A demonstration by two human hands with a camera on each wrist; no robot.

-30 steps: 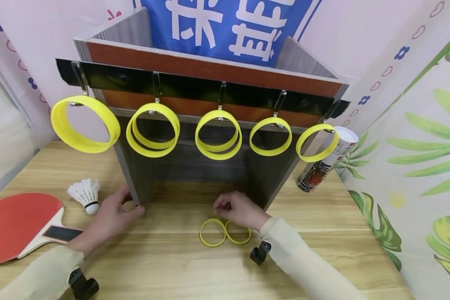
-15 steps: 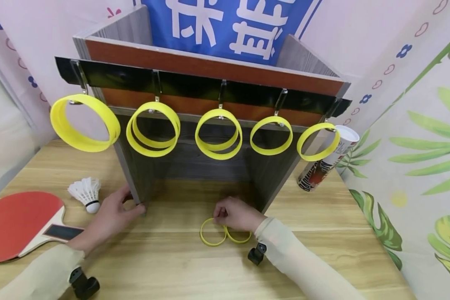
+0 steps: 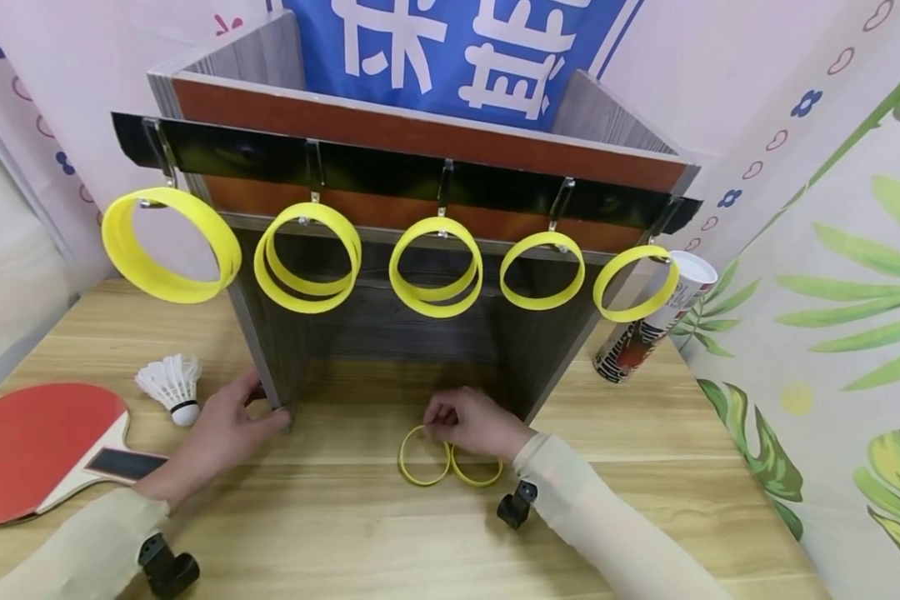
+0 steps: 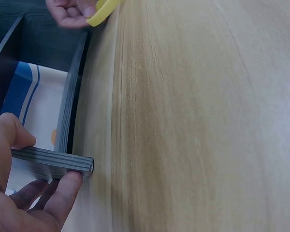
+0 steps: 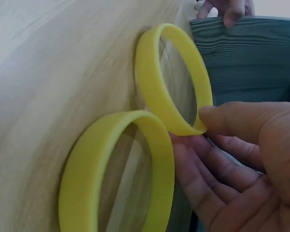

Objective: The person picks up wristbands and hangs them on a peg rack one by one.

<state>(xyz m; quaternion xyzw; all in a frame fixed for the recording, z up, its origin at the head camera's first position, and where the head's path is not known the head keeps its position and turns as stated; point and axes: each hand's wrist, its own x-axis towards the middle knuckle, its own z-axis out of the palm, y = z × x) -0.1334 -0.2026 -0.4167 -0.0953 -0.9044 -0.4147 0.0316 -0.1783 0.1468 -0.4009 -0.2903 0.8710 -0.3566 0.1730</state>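
Low at the opening of a grey wooden stand [image 3: 253, 333], my right hand [image 3: 476, 423] pinches the rim of a yellow wristband [image 5: 152, 72], thumb inside the loop and fingers outside. A second yellow wristband [image 5: 82, 179] lies beside it, partly behind my wrist in the head view. My left hand [image 3: 228, 425] grips the stand's left side panel [image 4: 53, 157] near its bottom edge, thumb on one face and fingers on the other. Above both hands, several more yellow wristbands [image 3: 176, 293] hang from metal hooks on a black strip [image 3: 375, 175].
At left, a red table tennis bat [image 3: 45, 450] and a white shuttlecock [image 3: 172, 387] lie on the wooden table [image 3: 330, 533]. A printed shuttlecock tube [image 3: 645, 333] stands right of the stand. A patterned cloth [image 3: 832, 317] hangs behind and to the right.
My right hand has come down from just above the two wristbands and taken hold of the left one, which has shifted slightly toward the stand. The left hand stays where it was.
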